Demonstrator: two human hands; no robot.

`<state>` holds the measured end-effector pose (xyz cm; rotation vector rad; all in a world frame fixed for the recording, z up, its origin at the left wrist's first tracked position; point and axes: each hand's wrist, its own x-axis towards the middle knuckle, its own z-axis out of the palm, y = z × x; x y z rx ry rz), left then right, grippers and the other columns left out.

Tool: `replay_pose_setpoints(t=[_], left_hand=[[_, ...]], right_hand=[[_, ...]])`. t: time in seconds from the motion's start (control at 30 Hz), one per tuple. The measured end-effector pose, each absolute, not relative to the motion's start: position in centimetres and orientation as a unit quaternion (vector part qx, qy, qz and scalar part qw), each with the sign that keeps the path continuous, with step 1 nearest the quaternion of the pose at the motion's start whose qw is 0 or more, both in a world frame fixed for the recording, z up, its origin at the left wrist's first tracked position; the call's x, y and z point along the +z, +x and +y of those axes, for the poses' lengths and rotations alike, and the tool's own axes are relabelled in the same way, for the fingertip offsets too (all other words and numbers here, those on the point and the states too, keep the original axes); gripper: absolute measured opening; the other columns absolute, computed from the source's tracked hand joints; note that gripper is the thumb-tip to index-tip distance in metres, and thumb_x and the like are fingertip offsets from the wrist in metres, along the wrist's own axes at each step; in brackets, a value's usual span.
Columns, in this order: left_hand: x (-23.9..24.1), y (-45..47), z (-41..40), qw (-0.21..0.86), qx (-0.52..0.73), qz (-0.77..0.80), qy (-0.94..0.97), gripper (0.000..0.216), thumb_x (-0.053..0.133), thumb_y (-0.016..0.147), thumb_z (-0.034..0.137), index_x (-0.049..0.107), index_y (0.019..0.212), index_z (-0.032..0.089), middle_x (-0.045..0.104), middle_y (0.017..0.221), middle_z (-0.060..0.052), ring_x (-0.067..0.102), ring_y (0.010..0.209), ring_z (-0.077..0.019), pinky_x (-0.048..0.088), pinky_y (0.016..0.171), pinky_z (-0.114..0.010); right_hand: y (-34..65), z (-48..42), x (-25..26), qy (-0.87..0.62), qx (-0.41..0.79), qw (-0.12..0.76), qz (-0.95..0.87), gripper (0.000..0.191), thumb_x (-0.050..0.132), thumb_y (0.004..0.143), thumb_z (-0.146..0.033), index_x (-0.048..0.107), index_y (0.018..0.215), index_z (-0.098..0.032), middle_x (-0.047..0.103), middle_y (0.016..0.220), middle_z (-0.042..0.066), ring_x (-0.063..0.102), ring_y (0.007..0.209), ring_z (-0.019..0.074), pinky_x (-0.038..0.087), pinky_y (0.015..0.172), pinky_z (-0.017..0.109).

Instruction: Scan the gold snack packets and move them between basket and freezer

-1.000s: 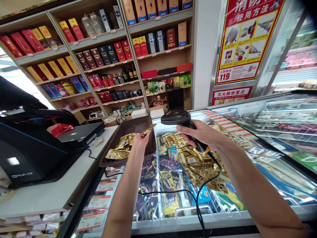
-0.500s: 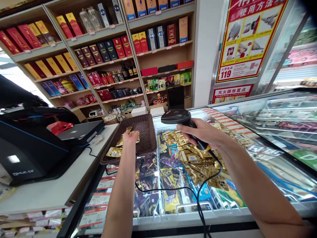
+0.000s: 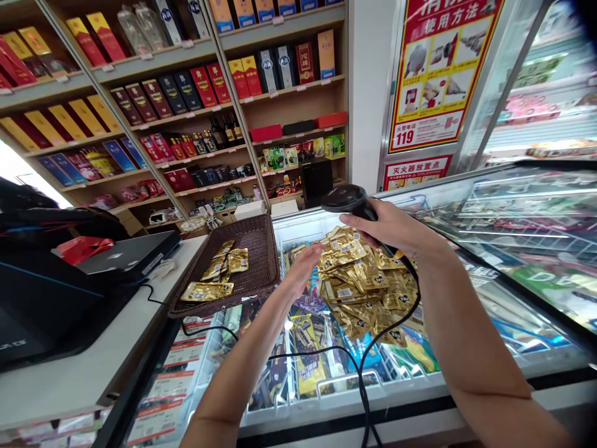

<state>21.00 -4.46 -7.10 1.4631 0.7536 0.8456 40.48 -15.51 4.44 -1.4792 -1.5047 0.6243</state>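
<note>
In my right hand (image 3: pixel 394 227) is a black barcode scanner (image 3: pixel 345 199), gripped by its handle, with its head above a heap of gold foil packets (image 3: pixel 357 283). The heap lies on the glass top of a freezer. My left hand (image 3: pixel 305 264) is at the heap's left edge, fingers stretched out, nothing visible in it; whether it touches a packet I cannot make out. To its left, a brown woven basket (image 3: pixel 254 239) holds several gold packets (image 3: pixel 217 264). The scanner's black cable (image 3: pixel 361 389) runs down toward the front edge.
The freezer's glass (image 3: pixel 513 298) extends to the right, with wrapped ice creams (image 3: pixel 305 354) visible below. A black machine (image 3: pixel 41 298) and a flat dark device (image 3: pixel 133 252) stand on the white counter (image 3: pixel 88 367) at left. Shelves of boxes (image 3: pixel 170 93) fill the back wall.
My left hand has left the basket and moved right to the packet heap; gold packets lie in the basket. My right hand keeps the scanner. The view has shifted slightly right.
</note>
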Motion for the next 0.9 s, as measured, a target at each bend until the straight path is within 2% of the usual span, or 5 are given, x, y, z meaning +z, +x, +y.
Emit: replay_pose_setpoints(t=[0.17,0.27,0.53,0.7,0.9], left_hand=[[-11.1,21.3,-3.6,0.466,0.275,0.35,0.765,0.054,0.064,0.085,0.045,0.053,0.136,0.03,0.029,0.159,-0.005,0.018,0.148,-0.0256,0.011,0.121,-0.045],[-11.8,20.8,-2.6,0.408,0.235,0.342,0.813,0.052,0.059,0.087,0.047,0.054,0.135,0.028,0.025,0.16,-0.006,0.02,0.148,-0.0263,0.012,0.12,-0.046],[-11.8,21.2,-3.3,0.312,0.253,0.353,0.845,0.029,0.064,0.083,0.045,0.061,0.098,0.02,0.057,0.131,-0.012,0.048,0.128,-0.0273,0.035,0.106,-0.043],[-12.1,21.4,-3.4,0.317,0.27,0.392,0.82,0.046,0.077,0.07,0.04,0.059,0.106,0.018,0.063,0.105,-0.009,0.057,0.103,-0.0263,0.043,0.09,-0.041],[-8.7,20.4,-3.7,0.378,0.303,0.401,0.778,0.028,0.069,0.076,0.045,0.066,0.088,0.02,0.064,0.092,-0.005,0.057,0.084,-0.0212,0.047,0.073,-0.033]], right_hand=[[40.1,-15.9,5.0,-0.587,0.248,0.458,-0.62,0.042,0.065,0.08,-0.061,0.056,0.084,-0.02,0.054,0.05,0.0,0.047,0.042,0.0115,0.032,0.041,0.025],[39.9,-16.2,5.4,-0.577,0.257,0.458,-0.625,0.041,0.065,0.081,-0.059,0.056,0.085,-0.02,0.054,0.049,0.0,0.047,0.042,0.0116,0.034,0.042,0.026],[39.8,-16.1,5.5,-0.574,0.262,0.474,-0.614,0.04,0.067,0.08,-0.058,0.056,0.086,-0.02,0.054,0.052,0.0,0.049,0.042,0.012,0.034,0.041,0.026],[39.5,-16.2,5.5,-0.575,0.259,0.465,-0.621,0.039,0.065,0.081,-0.057,0.055,0.086,-0.02,0.052,0.048,-0.002,0.047,0.04,0.0113,0.033,0.041,0.025],[39.3,-16.0,5.2,-0.577,0.262,0.46,-0.622,0.04,0.064,0.081,-0.059,0.055,0.085,-0.02,0.055,0.05,-0.001,0.047,0.04,0.0111,0.033,0.04,0.024]])
